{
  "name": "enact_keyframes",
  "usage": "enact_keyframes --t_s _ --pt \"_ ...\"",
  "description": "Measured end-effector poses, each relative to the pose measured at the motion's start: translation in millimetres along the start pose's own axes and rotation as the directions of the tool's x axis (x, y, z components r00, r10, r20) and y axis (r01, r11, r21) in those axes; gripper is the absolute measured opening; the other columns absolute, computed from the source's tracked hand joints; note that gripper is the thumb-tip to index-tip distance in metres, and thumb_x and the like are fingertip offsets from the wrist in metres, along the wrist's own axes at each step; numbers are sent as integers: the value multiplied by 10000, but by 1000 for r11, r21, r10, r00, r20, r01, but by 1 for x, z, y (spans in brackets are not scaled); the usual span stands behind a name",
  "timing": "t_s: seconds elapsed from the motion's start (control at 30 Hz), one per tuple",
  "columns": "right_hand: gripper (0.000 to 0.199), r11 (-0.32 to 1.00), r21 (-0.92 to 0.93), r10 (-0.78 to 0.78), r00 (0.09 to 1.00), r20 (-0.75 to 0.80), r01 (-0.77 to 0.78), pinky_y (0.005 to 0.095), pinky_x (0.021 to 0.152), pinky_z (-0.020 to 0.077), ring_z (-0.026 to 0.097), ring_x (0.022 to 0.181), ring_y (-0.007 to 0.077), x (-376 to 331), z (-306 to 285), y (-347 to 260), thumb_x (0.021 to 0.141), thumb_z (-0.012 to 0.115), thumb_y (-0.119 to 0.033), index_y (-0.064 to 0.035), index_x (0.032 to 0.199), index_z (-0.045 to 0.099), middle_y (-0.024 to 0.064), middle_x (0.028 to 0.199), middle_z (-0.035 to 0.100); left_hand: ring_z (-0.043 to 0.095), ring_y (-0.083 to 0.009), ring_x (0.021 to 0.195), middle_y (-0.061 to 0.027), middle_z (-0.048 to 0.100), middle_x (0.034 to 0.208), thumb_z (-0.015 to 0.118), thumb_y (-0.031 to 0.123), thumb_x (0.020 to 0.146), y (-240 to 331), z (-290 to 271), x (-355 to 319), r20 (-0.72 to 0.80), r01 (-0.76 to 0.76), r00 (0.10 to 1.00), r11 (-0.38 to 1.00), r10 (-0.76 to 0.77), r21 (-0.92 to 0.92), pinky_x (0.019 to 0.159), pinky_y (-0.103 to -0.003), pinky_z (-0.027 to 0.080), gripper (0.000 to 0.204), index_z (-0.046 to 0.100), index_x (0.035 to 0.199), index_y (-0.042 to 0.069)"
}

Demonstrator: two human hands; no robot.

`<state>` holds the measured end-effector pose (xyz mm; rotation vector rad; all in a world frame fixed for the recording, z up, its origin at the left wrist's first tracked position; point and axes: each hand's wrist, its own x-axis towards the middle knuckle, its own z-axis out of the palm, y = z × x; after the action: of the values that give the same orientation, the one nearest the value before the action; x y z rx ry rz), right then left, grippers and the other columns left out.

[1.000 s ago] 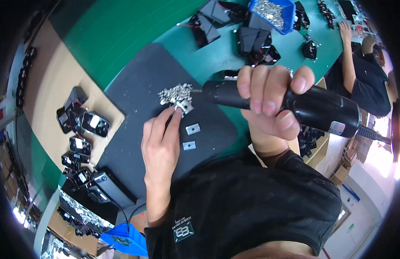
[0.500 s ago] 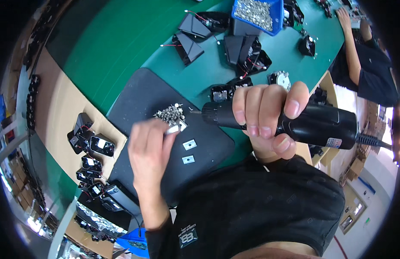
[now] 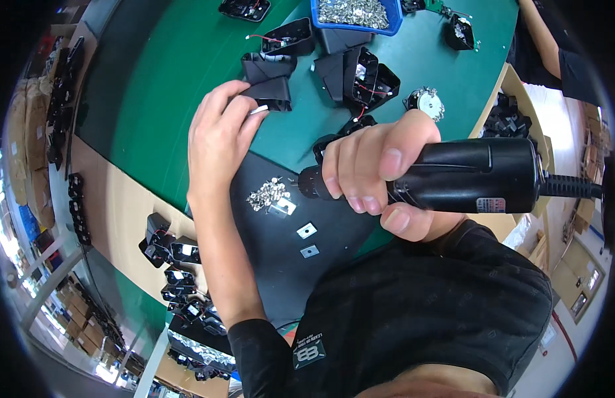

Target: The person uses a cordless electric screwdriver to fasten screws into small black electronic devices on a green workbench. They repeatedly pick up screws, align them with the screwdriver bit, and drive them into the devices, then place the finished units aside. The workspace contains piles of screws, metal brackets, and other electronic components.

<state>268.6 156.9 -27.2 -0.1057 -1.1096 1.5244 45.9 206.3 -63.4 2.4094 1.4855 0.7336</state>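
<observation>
My right hand (image 3: pixel 377 169) is wrapped round a black electric screwdriver (image 3: pixel 466 176), held level with its tip pointing left and its cord leaving at the right. Beneath that tip, a heap of small screws (image 3: pixel 269 194) lies on the dark mat (image 3: pixel 274 265), with a silver metal piece (image 3: pixel 285 207) against it. My left hand (image 3: pixel 218 132) is stretched out to the far side, pinching a small silver-white plate (image 3: pixel 259 109) between thumb and fingers. Its fingertips are at a black plastic housing (image 3: pixel 273 91); whether they grip it too is hidden. Two small square plates (image 3: pixel 307 230) lie nearer me.
A blue bin (image 3: pixel 395 25) full of metal parts stands at the back. Several open black housings (image 3: pixel 360 76) with wires sit before it, beside a round metal part (image 3: pixel 429 104). More black parts (image 3: pixel 178 249) line the left. Another person's arm (image 3: pixel 543 36) shows at far right.
My left hand has moved from beside the screw heap away to the black housings, carrying the small plate. My right hand still holds the screwdriver near the screws. The view has shifted.
</observation>
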Motion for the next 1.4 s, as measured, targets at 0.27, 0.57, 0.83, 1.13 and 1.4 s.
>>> enact_keyframes --t_s 0.27,0.57,0.83,1.13,1.4 --pt "393 1000 -26 -1 1000 22 1 295 676 443 534 671 113 -1 -6 1 842 699 -187 -187 1149 454 -56 772 556 645 -188 867 -132 677 998 794 42 763 42 -44 -101 -153 671 672 683 -725 -289 782 -306 513 187 638 857 3" --pt "376 996 51 64 997 30 -66 283 730 370 505 694 80 -1 7 8 848 681 -209 -184 1162 475 -68 776 537 593 -82 628 -102 711 832 781 84 800 97 -58 -206 -61 892 291 294 -955 -344 597 -238 482 197 635 870 -27" --pt "484 999 37 20 989 149 -26 347 732 413 488 681 121 -2 -4 14 867 687 -254 -187 1272 431 -38 780 507 646 -161 684 -122 716 937 794 81 763 95 -75 -195 -192 819 548 569 -814 -71 616 -293 502 196 645 844 -18" --pt "381 998 48 28 998 62 -31 290 752 365 502 704 81 -3 6 14 844 661 -213 -179 1179 483 -71 776 524 637 -222 832 -95 648 906 842 86 691 99 -71 -188 -150 796 598 606 -787 -7 717 -324 501 222 665 808 22" --pt "386 996 56 67 994 88 -72 301 747 371 513 719 96 -2 9 12 856 667 -204 -172 1188 471 -56 793 532 641 -284 914 -115 649 1103 844 69 667 77 -55 -185 -172 679 730 730 -661 73 813 -375 522 237 660 805 17"
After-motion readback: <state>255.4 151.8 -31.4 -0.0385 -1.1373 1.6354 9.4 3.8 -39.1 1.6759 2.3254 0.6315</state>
